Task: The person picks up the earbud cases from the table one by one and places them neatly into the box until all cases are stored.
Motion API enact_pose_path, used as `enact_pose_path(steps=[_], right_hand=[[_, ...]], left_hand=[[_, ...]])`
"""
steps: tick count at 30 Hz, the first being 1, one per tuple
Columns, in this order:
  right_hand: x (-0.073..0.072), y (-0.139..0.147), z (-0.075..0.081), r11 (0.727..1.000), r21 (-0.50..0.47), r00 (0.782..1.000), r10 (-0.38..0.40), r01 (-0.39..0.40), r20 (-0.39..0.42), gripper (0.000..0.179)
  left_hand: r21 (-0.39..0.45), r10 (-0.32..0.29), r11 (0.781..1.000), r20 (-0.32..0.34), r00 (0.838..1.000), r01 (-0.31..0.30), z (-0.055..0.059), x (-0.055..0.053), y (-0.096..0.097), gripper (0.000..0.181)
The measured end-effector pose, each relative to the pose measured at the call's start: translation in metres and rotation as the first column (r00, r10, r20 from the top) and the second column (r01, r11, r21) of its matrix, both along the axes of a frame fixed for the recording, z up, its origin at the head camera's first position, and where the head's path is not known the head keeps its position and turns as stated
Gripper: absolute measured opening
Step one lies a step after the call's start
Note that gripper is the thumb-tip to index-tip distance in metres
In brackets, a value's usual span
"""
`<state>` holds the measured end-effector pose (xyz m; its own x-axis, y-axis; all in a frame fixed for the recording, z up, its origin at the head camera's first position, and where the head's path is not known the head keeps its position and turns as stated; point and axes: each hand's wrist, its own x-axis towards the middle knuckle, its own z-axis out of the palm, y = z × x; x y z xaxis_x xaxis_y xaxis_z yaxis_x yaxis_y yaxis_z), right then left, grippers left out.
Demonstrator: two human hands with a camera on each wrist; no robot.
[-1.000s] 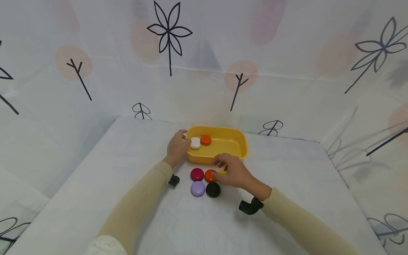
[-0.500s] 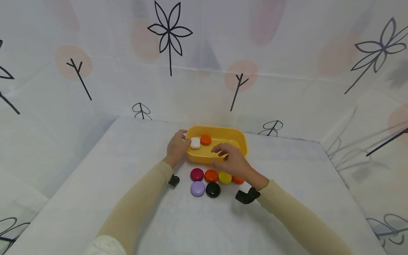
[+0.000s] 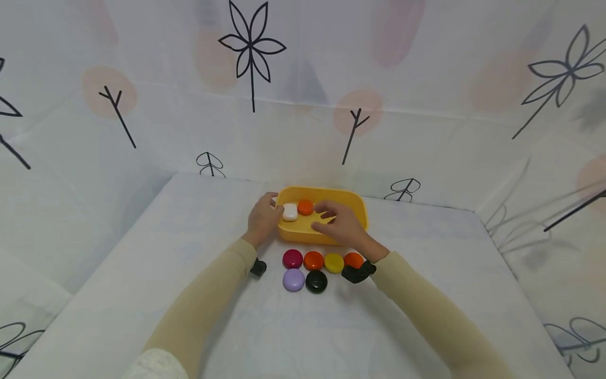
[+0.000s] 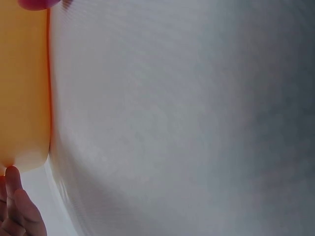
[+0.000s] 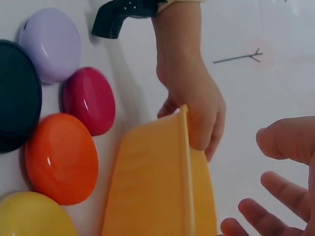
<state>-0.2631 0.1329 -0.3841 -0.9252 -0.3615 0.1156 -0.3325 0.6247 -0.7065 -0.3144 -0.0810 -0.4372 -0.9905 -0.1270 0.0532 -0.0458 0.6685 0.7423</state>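
Note:
My left hand (image 3: 263, 218) grips the left end of a yellow plastic tray (image 3: 303, 238), its thumb over the rim. Inside the tray's left part lie a white squarish glossy piece (image 3: 290, 212) and an orange round one (image 3: 305, 207). Over the tray's right part hovers my right hand (image 3: 343, 226), fingers loosely bent and spread, holding nothing. The right wrist view shows those fingers (image 5: 285, 142) apart from the tray. In front of the tray sit a crimson piece (image 3: 293, 259), an orange piece (image 3: 313, 260), a yellow piece (image 3: 334, 263) and another orange piece (image 3: 353, 259).
Nearer me, a lavender piece (image 3: 293, 280) and a black piece (image 3: 316, 281) lie side by side. A white cloth covers the table (image 3: 274, 331). Behind it rises a patterned curtain (image 3: 303, 142). Both wrists carry black camera mounts, the right one (image 3: 358, 272) above the pieces.
My right hand has moved up and away from the front row to above the tray, uncovering the yellow and right-hand orange pieces. The left hand and the tray have stayed put.

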Motion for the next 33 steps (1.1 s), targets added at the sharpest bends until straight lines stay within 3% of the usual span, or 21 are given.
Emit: enact_pose_path(steps=[10,19,25,33], right_hand=[[-0.030,-0.001,-0.016,0.997,-0.072,0.998,-0.020,0.024,0.061,0.037],[-0.045,-0.009,-0.028,0.989,-0.129,0.989,-0.051,0.069,0.138,0.048],[-0.057,-0.016,-0.034,0.989,-0.122,0.988,-0.072,0.089,0.137,0.060],[-0.069,-0.028,-0.042,0.981,-0.099,0.978,-0.153,0.168,0.145,0.042]], left_hand=[[-0.027,-0.002,1.000,-0.022,1.000,0.001,-0.002,-0.002,0.000,0.045],[-0.044,-0.017,0.999,-0.024,1.000,0.016,0.001,-0.001,0.001,0.045],[-0.038,-0.006,0.999,-0.014,1.000,0.005,0.004,0.000,0.001,0.046],[-0.043,-0.001,0.999,-0.013,1.000,0.001,0.006,0.001,0.001,0.046]])
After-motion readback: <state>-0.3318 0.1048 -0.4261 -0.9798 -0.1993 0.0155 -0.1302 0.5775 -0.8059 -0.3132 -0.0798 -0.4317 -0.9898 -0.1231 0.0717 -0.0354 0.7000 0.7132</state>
